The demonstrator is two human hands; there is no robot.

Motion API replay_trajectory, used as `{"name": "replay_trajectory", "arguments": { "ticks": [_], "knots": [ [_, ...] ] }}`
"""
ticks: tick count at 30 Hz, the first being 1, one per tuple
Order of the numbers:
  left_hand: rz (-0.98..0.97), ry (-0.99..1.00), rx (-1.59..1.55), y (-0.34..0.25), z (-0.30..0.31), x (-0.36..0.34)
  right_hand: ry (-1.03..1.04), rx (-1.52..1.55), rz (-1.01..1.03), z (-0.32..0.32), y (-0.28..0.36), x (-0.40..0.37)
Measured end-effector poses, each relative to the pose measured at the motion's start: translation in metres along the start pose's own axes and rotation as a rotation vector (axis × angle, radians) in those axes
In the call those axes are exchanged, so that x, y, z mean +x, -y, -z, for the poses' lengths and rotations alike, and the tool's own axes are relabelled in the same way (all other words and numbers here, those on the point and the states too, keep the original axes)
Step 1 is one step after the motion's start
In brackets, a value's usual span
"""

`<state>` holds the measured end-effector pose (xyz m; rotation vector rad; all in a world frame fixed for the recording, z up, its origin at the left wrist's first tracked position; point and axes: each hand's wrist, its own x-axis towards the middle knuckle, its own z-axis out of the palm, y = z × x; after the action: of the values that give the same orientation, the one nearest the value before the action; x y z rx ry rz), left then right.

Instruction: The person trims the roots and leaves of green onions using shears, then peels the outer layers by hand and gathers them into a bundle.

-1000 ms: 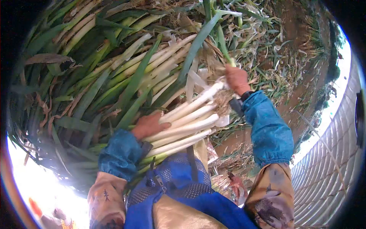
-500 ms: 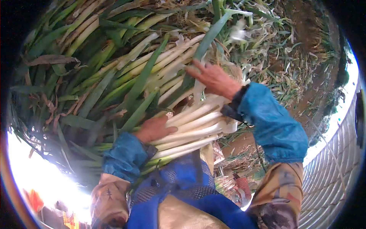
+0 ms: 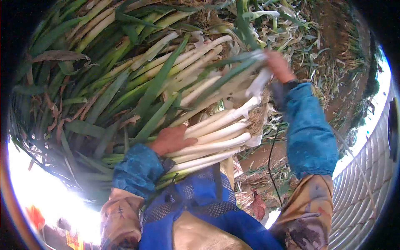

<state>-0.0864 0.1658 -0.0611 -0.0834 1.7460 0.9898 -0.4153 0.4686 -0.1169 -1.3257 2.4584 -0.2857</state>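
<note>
Several white-stemmed leeks [image 3: 221,135] lie side by side against my front, roots pointing right. Across their stems rests my left hand [image 3: 173,140], its fingers wrapped round the upper stems. Up and to the right, my right hand [image 3: 278,66] is blurred, its fingers closed on a green leek leaf [image 3: 237,73] and some pale peel beside it. A dark tool-like shape hangs blurred below the right wrist. More leeks [image 3: 183,64] lie behind in a pile, their green leaves stretching left.
Leaf scraps and peelings [image 3: 300,46] cover the ground at the upper right, with brown soil [image 3: 335,37] beyond. A ribbed translucent sheet [image 3: 358,196] curves along the right edge. A thin black cord [image 3: 271,156] hangs beneath the right sleeve.
My right hand has moved right and slightly up, drawing the leaf and peel away from the stems. The root ends of the bunch are now uncovered. My left hand has barely moved.
</note>
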Motion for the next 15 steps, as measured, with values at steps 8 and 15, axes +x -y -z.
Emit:
{"name": "replay_trajectory", "arguments": {
  "ticks": [8,15],
  "knots": [
    [0.018,0.034,0.016,0.003,-0.008,0.006,-0.028,-1.044,-0.793,0.234,-0.154,-0.102],
    [0.046,0.057,0.018,-0.001,0.002,0.002,0.214,0.123,0.141,-0.007,0.136,0.043]
  ]
}}
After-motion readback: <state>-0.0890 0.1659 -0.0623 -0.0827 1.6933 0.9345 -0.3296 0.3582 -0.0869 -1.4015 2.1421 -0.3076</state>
